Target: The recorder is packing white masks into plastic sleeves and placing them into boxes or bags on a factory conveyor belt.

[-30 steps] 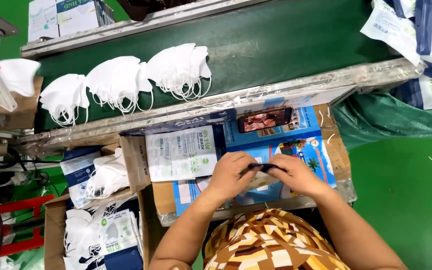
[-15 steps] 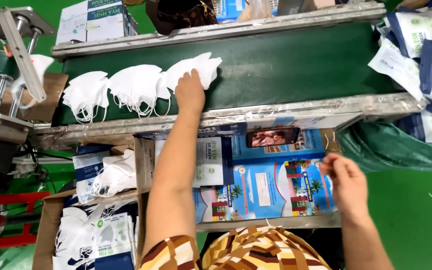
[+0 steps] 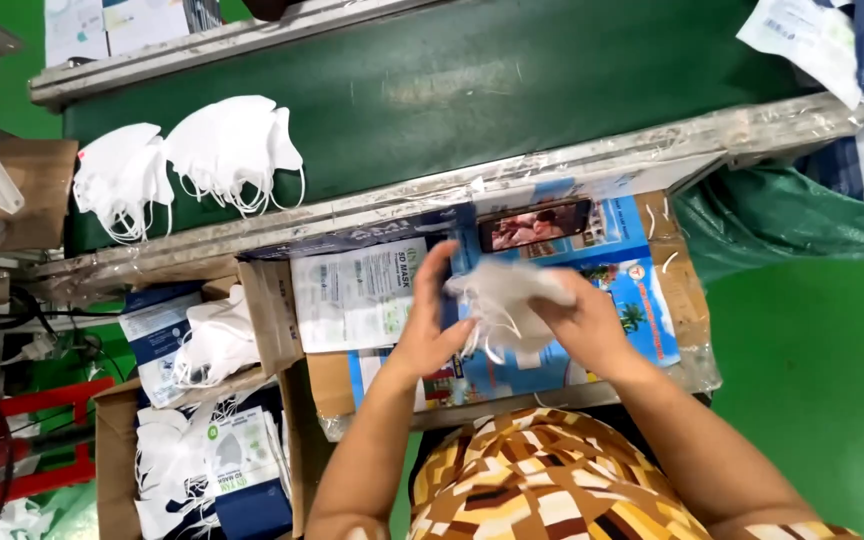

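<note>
From the head view we see both hands meet over a cardboard tray [image 3: 687, 300] just below the green conveyor belt [image 3: 512, 90]. Our left hand [image 3: 430, 325] and right hand [image 3: 584, 322] both grip a bundle of white masks [image 3: 507, 300], fingers closed on its two ends, loops dangling. A phone [image 3: 534, 224] lies on the tray's far edge, touching the belt's frame. Two more stacks of masks [image 3: 187, 160] rest on the belt, well left of the tray.
</note>
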